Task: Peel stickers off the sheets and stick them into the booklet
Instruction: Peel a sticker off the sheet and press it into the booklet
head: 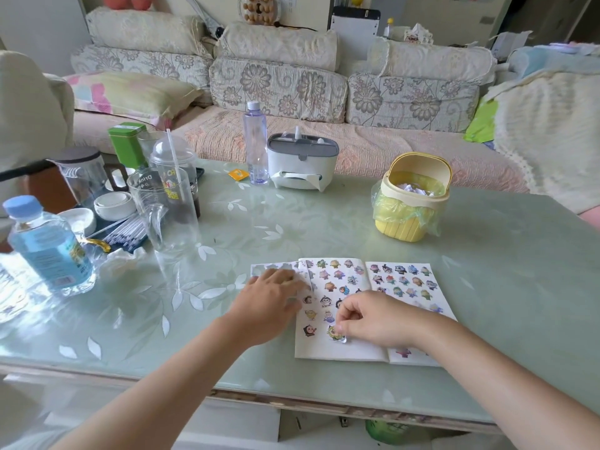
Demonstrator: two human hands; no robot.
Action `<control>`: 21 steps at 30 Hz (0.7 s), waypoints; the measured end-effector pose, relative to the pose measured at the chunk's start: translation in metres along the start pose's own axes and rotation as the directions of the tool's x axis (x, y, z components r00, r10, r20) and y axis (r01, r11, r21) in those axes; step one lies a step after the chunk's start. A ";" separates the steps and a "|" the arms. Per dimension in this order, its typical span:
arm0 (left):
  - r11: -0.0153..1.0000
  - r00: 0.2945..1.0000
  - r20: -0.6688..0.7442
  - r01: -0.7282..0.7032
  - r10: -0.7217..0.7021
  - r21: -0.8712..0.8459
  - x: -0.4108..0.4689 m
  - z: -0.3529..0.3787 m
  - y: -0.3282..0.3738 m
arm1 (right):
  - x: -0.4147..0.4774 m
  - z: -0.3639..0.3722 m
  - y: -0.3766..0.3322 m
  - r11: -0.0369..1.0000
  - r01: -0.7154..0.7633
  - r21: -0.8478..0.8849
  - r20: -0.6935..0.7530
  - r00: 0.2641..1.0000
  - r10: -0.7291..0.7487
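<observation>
One sticker (334, 332) I'm pinching onto the booklet (344, 350) with my right hand (370, 319), left hand (269, 300) spread on the sheet (259, 268) beside it; smoothing probably follows.

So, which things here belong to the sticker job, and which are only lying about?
Job: booklet; sticker sheet under left hand; sticker pinched by right hand.

Lying about: yellow bin; clear bottle; blue bottle; cups; tissue box.
</observation>
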State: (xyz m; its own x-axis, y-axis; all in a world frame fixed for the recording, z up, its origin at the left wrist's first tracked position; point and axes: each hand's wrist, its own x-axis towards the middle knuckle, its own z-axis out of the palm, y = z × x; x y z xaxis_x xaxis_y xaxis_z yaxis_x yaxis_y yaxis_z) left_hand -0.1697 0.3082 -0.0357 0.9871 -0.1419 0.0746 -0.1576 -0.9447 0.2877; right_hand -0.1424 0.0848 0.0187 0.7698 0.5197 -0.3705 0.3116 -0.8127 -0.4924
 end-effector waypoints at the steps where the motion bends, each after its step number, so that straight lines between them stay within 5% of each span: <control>1: 1.000 1.000 -0.002 -0.005 0.005 -0.009 0.000 0.002 0.000 | 0.001 0.001 0.000 1.000 -0.012 -0.004 -0.001 1.000 0.012; 21: 0.992 0.991 0.051 -0.122 0.121 0.016 -0.002 0.009 0.009 | 0.014 0.018 -0.007 0.981 -0.012 -0.193 -0.107 0.994 -0.009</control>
State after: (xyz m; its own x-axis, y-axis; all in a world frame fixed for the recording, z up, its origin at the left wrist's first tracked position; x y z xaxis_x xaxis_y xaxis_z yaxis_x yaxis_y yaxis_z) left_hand -0.1732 0.2969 -0.0415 0.9611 -0.2696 0.0603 -0.2758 -0.9251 0.2611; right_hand -0.1434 0.1030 0.0032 0.8224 0.4957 -0.2792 0.4043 -0.8544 -0.3263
